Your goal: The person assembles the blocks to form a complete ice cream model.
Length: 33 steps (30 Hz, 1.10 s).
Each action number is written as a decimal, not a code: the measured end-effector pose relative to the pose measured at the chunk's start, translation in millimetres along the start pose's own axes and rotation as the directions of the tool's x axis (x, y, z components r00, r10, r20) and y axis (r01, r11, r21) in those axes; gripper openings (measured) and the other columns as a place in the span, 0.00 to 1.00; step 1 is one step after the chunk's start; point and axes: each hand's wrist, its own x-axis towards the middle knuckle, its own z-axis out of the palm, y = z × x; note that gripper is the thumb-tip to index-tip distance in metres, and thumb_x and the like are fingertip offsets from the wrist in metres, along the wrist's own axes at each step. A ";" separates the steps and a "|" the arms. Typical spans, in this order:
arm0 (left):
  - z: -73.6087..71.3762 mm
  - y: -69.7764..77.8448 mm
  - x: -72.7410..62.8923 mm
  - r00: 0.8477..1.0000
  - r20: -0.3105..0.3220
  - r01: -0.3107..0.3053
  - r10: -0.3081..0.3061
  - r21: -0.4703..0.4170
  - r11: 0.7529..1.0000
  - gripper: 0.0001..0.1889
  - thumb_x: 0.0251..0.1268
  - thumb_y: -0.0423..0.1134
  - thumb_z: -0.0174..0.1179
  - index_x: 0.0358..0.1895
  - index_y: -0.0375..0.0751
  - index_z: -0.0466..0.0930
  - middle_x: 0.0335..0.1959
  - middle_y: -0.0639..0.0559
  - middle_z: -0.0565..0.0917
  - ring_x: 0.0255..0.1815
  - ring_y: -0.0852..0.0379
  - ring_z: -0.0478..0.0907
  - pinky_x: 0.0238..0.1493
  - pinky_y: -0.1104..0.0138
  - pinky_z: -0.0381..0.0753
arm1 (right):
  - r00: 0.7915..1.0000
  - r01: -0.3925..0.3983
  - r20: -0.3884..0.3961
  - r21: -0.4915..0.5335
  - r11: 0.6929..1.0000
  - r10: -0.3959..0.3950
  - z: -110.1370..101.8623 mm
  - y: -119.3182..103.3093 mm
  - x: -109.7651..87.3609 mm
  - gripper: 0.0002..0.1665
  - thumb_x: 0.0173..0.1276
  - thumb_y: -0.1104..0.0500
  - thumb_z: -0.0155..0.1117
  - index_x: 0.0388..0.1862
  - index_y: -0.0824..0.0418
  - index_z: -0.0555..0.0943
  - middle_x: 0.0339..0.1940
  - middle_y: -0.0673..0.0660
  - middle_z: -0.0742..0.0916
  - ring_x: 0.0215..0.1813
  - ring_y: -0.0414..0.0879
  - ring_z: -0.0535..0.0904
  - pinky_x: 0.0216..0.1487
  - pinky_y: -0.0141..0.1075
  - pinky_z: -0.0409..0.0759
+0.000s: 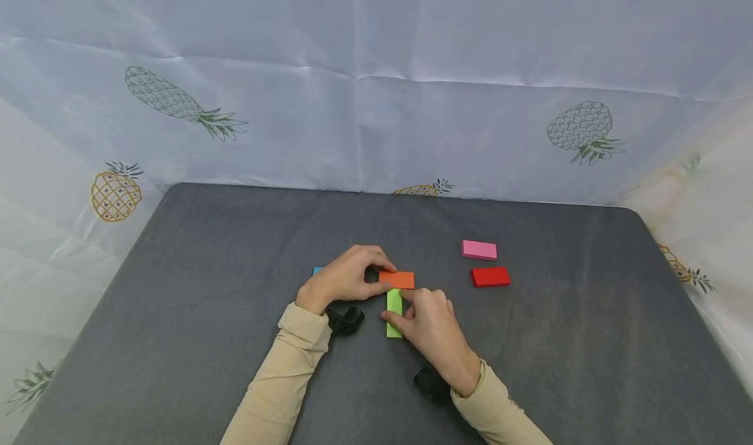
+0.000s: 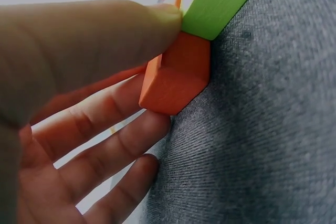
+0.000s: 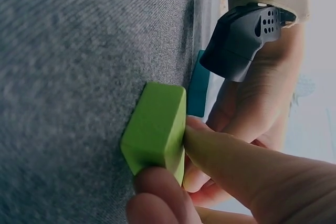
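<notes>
An orange block [image 1: 400, 280] lies crosswise on the grey table, its left end between the thumb and fingers of my left hand [image 1: 344, 276]. Against its near long side stands the end of a lime green block [image 1: 394, 329], which points toward me, so the two form a T. My right hand [image 1: 436, 330] pinches the green block between thumb and fingers. Close up in the left wrist view, the orange block [image 2: 181, 74] touches the green one [image 2: 226, 3]. A blue block [image 3: 198, 90] is mostly hidden behind my left hand in the head view.
To the right lie a pink block [image 1: 479, 249] and, nearer me, a red block [image 1: 491, 277]. Black wrist cameras [image 1: 346, 321] hang under both wrists, close to the tabletop. A pineapple-print curtain [image 1: 376, 131] borders the table's far edge.
</notes>
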 end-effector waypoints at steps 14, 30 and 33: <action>-1.9 -0.7 -0.6 1.000 0.011 -0.007 0.008 -0.011 1.000 0.12 0.67 0.37 0.69 0.51 0.39 0.89 0.46 0.48 0.87 0.45 0.54 0.83 0.51 0.65 0.83 | 0.998 0.050 -0.030 0.011 0.999 -0.050 -8.4 7.7 3.5 0.22 0.56 0.55 0.83 0.48 0.62 0.89 0.09 0.45 0.70 0.10 0.35 0.60 0.15 0.27 0.58; -2.0 -1.1 -0.9 1.000 0.013 0.005 -0.004 -0.036 0.999 0.12 0.66 0.37 0.70 0.51 0.39 0.89 0.46 0.47 0.87 0.45 0.54 0.83 0.51 0.64 0.83 | 0.970 0.232 0.026 0.179 0.956 -0.241 -20.5 60.5 30.2 0.21 0.68 0.58 0.73 0.58 0.62 0.83 0.20 0.46 0.83 0.17 0.32 0.72 0.20 0.29 0.74; -1.3 -2.1 -0.1 1.000 0.015 0.006 -0.005 -0.035 0.999 0.12 0.66 0.37 0.70 0.51 0.39 0.89 0.46 0.47 0.87 0.45 0.54 0.83 0.51 0.64 0.83 | 0.967 0.235 0.048 0.203 0.951 -0.249 -18.2 66.9 32.7 0.22 0.69 0.58 0.71 0.61 0.62 0.82 0.20 0.46 0.83 0.17 0.32 0.73 0.20 0.29 0.74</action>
